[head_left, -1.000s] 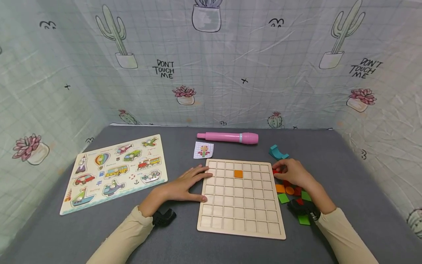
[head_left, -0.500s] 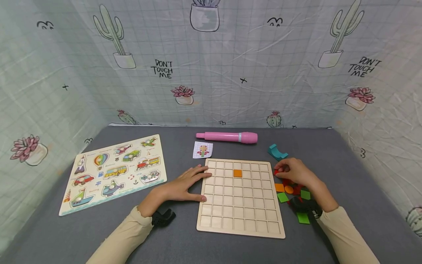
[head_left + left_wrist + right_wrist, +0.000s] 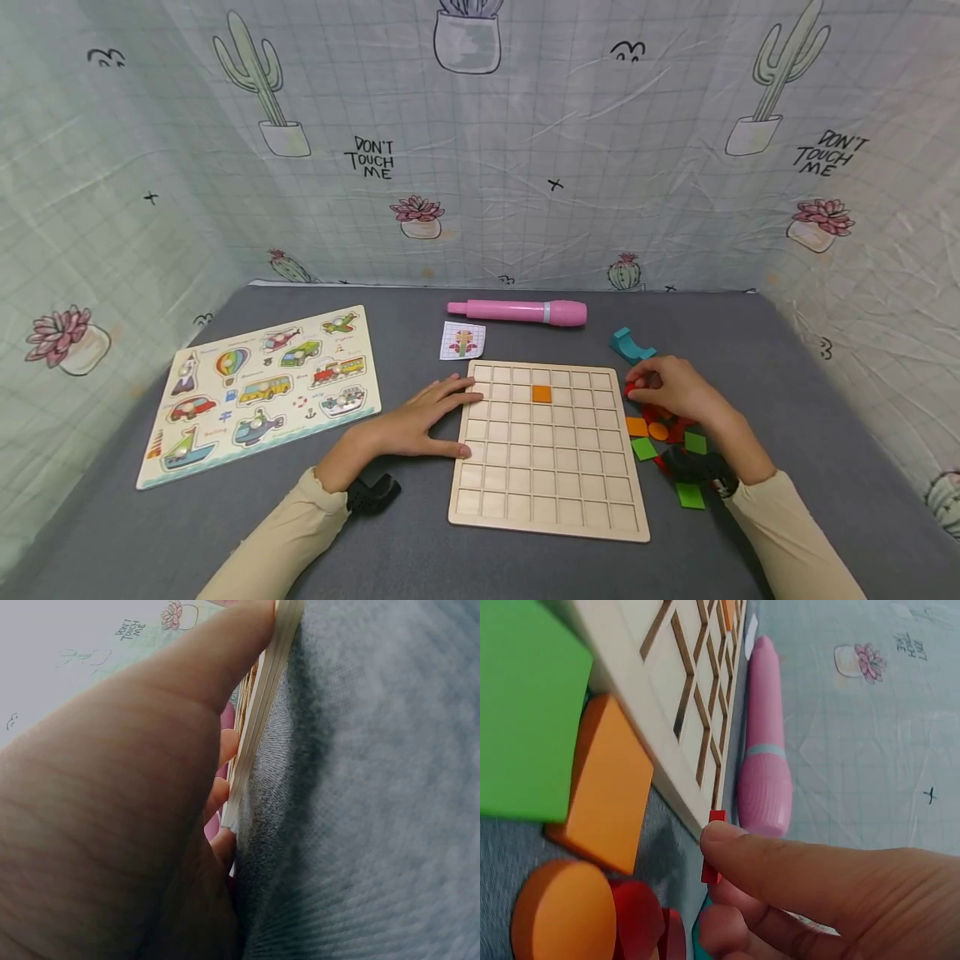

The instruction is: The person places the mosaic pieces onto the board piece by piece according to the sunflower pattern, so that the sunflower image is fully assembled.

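Observation:
A wooden grid board (image 3: pixel 551 454) lies flat on the dark table, with one orange square tile (image 3: pixel 542 393) in a cell of its second row from the top. My left hand (image 3: pixel 420 425) rests against the board's left edge, fingers spread, the fingertips and thumb touching its rim. Beyond the board's right edge, my right hand (image 3: pixel 678 389) pinches a small red piece (image 3: pixel 714 847) between thumb and fingers; its full shape is hidden. Under and around that hand lie loose pieces: an orange square (image 3: pixel 637 427), an orange disc (image 3: pixel 657 432), green squares (image 3: pixel 690 496) and several red ones.
A teal curved block (image 3: pixel 632 347) sits past the right hand. A pink microphone-shaped stick (image 3: pixel 517 312) and a small pattern card (image 3: pixel 462 341) lie behind the board. At the left is a vehicle picture puzzle (image 3: pixel 262 396). Patterned cloth (image 3: pixel 487 167) hangs around the table.
My right hand has shifted slightly to the right, with the red piece still pinched near the board's edge. The left hand stays in place.

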`<state>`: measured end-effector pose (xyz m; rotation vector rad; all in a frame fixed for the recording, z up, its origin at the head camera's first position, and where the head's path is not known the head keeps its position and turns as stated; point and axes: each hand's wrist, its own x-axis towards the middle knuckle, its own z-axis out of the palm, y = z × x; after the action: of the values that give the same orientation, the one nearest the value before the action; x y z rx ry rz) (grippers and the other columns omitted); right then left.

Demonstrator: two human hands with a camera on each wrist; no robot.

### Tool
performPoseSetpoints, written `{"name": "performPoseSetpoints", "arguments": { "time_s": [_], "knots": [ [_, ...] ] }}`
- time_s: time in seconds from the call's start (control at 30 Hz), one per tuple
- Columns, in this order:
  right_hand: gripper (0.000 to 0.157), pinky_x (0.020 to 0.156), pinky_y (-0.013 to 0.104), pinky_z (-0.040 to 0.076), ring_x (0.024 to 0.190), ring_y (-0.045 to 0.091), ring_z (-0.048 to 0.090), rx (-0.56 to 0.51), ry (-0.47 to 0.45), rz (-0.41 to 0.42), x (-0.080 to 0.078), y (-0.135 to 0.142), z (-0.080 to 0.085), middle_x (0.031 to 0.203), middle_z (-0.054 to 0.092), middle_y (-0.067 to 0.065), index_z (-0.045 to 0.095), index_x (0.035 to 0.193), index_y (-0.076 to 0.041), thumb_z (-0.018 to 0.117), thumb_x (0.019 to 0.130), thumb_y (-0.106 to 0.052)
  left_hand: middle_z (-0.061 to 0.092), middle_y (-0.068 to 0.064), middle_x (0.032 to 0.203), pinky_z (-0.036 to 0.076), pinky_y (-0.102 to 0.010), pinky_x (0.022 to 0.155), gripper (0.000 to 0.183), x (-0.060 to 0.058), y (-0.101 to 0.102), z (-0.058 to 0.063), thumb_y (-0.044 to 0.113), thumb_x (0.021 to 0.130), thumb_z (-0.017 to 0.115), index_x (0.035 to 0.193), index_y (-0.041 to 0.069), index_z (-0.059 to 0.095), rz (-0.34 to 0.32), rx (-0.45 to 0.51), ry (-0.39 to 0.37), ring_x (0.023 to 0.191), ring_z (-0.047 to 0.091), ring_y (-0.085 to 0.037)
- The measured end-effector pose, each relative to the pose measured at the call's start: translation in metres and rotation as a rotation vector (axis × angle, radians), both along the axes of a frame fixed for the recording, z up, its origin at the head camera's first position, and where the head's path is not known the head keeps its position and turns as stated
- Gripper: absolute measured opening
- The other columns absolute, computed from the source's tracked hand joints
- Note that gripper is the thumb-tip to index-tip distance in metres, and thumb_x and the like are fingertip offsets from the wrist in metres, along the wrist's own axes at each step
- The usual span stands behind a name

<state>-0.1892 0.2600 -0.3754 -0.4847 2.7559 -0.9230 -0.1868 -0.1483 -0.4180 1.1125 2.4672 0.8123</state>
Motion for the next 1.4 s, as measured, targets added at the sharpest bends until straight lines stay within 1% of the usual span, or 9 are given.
{"name": "performPoseSetpoints", "arguments": {
  "time_s": [0.37, 0.5, 0.67, 0.77, 0.9, 1.17, 1.4],
  "knots": [
    [0.023, 0.054, 0.026, 0.044, 0.064, 0.014, 0.053, -0.008, 0.008, 0.070, -0.004, -0.012, 0.000, 0.085, 0.064, 0.005, 0.066, 0.104, 0.007, 0.071, 0.088, -0.009, 0.016, -0.006, 0.162, 0.006, -0.056, 0.119, 0.079, -0.002, 0.000, -0.003, 0.044, 0.088, 0.070, 0.153, 0.020, 0.032, 0.001, -0.006, 0.000, 0.150, 0.002, -0.033],
    [0.023, 0.055, 0.026, 0.046, 0.065, 0.014, 0.055, -0.016, 0.007, 0.087, -0.005, -0.019, 0.002, 0.086, 0.065, 0.006, 0.066, 0.105, 0.008, 0.071, 0.088, -0.007, 0.017, -0.007, 0.162, 0.006, -0.057, 0.119, 0.078, -0.002, 0.001, -0.003, 0.044, 0.088, 0.070, 0.152, 0.019, 0.032, -0.011, -0.002, 0.009, 0.150, 0.003, -0.034],
    [0.022, 0.055, 0.025, 0.045, 0.064, 0.015, 0.053, -0.056, 0.014, 0.125, -0.009, -0.034, 0.001, 0.084, 0.064, 0.008, 0.065, 0.104, 0.011, 0.070, 0.088, -0.004, 0.016, -0.007, 0.162, 0.006, -0.057, 0.119, 0.079, -0.001, 0.000, -0.003, 0.045, 0.088, 0.070, 0.153, 0.020, 0.032, -0.001, -0.011, -0.005, 0.150, 0.002, -0.034],
    [0.020, 0.056, 0.025, 0.046, 0.065, 0.017, 0.054, -0.085, -0.006, 0.137, -0.011, -0.042, 0.000, 0.083, 0.063, 0.008, 0.065, 0.103, 0.010, 0.070, 0.088, -0.002, 0.016, -0.006, 0.163, 0.006, -0.056, 0.119, 0.079, -0.001, 0.000, -0.002, 0.045, 0.088, 0.070, 0.153, 0.021, 0.032, 0.006, -0.020, -0.007, 0.150, 0.002, -0.032],
    [0.019, 0.059, 0.026, 0.048, 0.067, 0.017, 0.055, -0.098, -0.022, 0.144, -0.013, -0.052, -0.003, 0.083, 0.063, 0.007, 0.066, 0.102, 0.008, 0.070, 0.088, -0.003, 0.016, -0.006, 0.162, 0.006, -0.055, 0.120, 0.079, -0.002, 0.000, -0.002, 0.045, 0.088, 0.069, 0.153, 0.020, 0.032, 0.004, -0.023, 0.000, 0.150, 0.002, -0.032],
    [0.015, 0.063, 0.026, 0.046, 0.071, 0.014, 0.052, -0.076, 0.026, 0.169, -0.017, -0.067, -0.011, 0.080, 0.061, 0.003, 0.068, 0.099, 0.003, 0.072, 0.086, -0.004, 0.016, -0.006, 0.162, 0.005, -0.056, 0.119, 0.078, -0.002, -0.001, -0.003, 0.045, 0.089, 0.069, 0.153, 0.021, 0.032, 0.005, -0.022, -0.004, 0.150, 0.002, -0.032],
    [0.014, 0.062, 0.025, 0.047, 0.068, 0.014, 0.052, -0.085, 0.032, 0.183, -0.017, -0.074, -0.014, 0.079, 0.061, 0.003, 0.067, 0.097, 0.003, 0.072, 0.085, -0.001, 0.016, -0.007, 0.162, 0.005, -0.055, 0.120, 0.078, -0.002, 0.000, -0.002, 0.044, 0.089, 0.070, 0.152, 0.019, 0.032, 0.001, -0.013, -0.003, 0.150, 0.002, -0.032]
  ]
}}
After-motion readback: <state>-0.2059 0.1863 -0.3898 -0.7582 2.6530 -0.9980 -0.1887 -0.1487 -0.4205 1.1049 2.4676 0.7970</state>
